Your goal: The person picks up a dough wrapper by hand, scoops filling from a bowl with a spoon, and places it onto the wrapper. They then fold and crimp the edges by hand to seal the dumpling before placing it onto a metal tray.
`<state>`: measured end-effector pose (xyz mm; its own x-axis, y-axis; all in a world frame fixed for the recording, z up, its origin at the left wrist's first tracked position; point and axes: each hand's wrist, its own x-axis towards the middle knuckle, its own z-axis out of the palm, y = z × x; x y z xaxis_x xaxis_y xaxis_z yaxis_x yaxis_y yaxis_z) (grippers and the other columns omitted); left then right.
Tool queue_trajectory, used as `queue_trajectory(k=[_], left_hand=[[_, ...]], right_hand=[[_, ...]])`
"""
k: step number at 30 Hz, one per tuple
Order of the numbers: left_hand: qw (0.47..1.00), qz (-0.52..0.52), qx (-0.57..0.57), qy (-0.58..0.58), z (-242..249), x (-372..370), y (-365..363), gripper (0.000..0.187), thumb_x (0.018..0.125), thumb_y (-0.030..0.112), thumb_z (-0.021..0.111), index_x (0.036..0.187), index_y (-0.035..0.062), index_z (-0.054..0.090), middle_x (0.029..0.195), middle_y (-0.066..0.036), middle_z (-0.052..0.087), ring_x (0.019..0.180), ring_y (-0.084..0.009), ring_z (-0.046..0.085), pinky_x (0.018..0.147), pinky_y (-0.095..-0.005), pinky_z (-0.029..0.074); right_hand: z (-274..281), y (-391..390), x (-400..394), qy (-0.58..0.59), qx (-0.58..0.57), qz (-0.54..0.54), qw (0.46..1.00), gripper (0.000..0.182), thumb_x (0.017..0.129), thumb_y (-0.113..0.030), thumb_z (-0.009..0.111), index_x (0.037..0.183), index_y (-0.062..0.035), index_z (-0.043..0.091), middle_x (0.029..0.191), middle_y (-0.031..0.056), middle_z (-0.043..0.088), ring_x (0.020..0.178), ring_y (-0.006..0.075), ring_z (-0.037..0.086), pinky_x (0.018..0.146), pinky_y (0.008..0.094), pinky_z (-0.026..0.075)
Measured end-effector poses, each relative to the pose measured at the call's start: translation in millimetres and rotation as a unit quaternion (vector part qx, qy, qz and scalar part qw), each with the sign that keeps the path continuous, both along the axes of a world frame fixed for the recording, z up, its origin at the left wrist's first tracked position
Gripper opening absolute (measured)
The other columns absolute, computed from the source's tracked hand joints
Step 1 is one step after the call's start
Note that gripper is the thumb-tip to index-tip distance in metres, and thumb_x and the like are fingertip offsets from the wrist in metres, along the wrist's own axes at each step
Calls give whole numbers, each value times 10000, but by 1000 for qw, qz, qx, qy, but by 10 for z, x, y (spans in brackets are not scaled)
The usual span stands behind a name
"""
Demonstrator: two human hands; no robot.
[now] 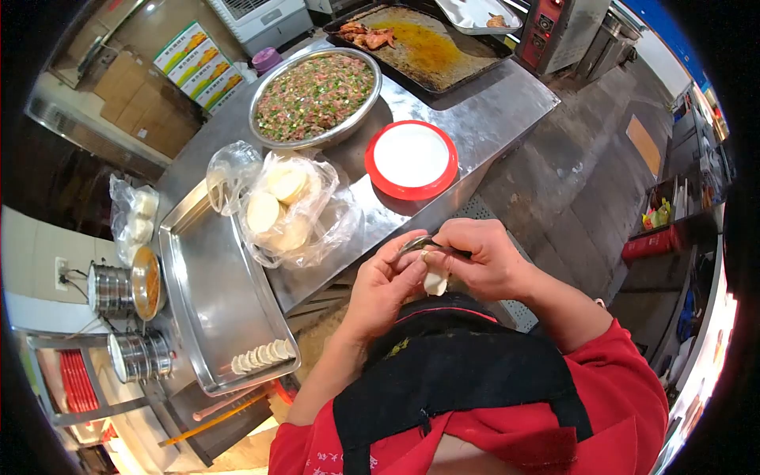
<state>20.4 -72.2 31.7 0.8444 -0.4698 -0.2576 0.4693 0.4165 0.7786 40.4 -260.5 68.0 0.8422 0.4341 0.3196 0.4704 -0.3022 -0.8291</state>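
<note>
My left hand (381, 283) is closed, its thumb and fingers pinching a white dumpling wrapper (435, 282) that hangs in front of my apron. From the other side my right hand (484, 257) is closed around a metal spoon (413, 245), whose shiny end reaches toward the left fingers. The right thumb also seems to touch the wrapper. Any filling inside is hidden. Folded dumplings (261, 355) stand in a row at the near end of a steel tray (214, 273). A plastic bag of round wrappers (285, 194) lies beside the tray.
A steel bowl of minced filling (318, 96) and a red-rimmed white dish (412, 160) stand on the metal table (507, 103). Behind them is a greasy baking tray (431, 51) with cooked meat. Steel canisters (141, 355) line the left side.
</note>
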Motion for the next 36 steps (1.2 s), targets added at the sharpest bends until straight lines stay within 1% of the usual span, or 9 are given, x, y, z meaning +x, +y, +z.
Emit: queue_trajectory(k=[7,12,17,19,21,24,27,30,36], left_hand=[[993,7,120,-15,102,16,28,436,892,39,599,1307,27,465,1053,-58,624,904,-103,602,765,-245,521],[998,-6,58,36,91,-1,42,427,862,10,620,1273,19,505,1017,-58,620,897,-120,604,772,-252,523],[998,32,44,40,15,34,76,472,811,-66,619,1264,7,506,1038,-77,613,948,-153,609,839,-277,501],[997,70,13,6,-52,9,50,409,816,-69,609,1209,16,531,999,-66,615,950,-147,611,837,-254,491],[977,178,55,-105,-125,-35,84,334,818,-72,601,1135,20,548,1049,-54,582,947,-148,604,850,-244,474],[957,220,111,-155,-121,-44,71,281,806,-72,604,1070,16,562,1160,-68,499,1021,-152,552,892,-264,451],[929,234,187,-218,-138,-62,80,382,817,-79,597,1177,9,505,1108,-90,594,1035,-172,579,938,-301,448],[901,232,194,-310,-140,-81,103,390,761,-92,595,1134,16,564,1197,-92,484,1118,-185,516,989,-308,386],[956,195,157,-155,-68,-177,109,459,819,-77,586,1265,-13,498,1176,-84,566,1085,-154,540,949,-288,421]], right_hand=[[16,-3,99,-10,-24,35,999,119,789,-77,671,854,-7,599,799,133,551,706,285,575,613,364,461],[-63,28,155,-77,-63,64,993,164,741,-79,696,835,-22,575,785,124,542,724,331,566,614,385,453],[-57,99,210,-84,10,11,996,159,760,-97,699,838,-14,588,759,109,546,681,291,564,604,363,448],[-71,77,159,7,-11,-82,997,157,774,-112,704,831,-2,607,724,104,551,655,239,555,596,335,440],[-104,209,96,50,6,-70,996,154,778,-109,707,825,9,620,701,108,554,639,204,540,588,320,433],[-139,294,11,80,76,-56,992,158,763,-108,718,808,4,615,707,106,562,627,204,538,581,317,436],[-165,368,59,-4,57,-40,998,162,748,-103,724,776,-3,601,717,113,567,633,232,554,577,321,439],[-183,399,61,-51,36,-21,998,135,746,-74,703,786,-7,593,727,123,568,648,286,568,574,350,456],[-244,361,79,-115,7,14,993,116,750,-62,686,819,-20,602,740,112,565,659,294,577,565,363,471]])
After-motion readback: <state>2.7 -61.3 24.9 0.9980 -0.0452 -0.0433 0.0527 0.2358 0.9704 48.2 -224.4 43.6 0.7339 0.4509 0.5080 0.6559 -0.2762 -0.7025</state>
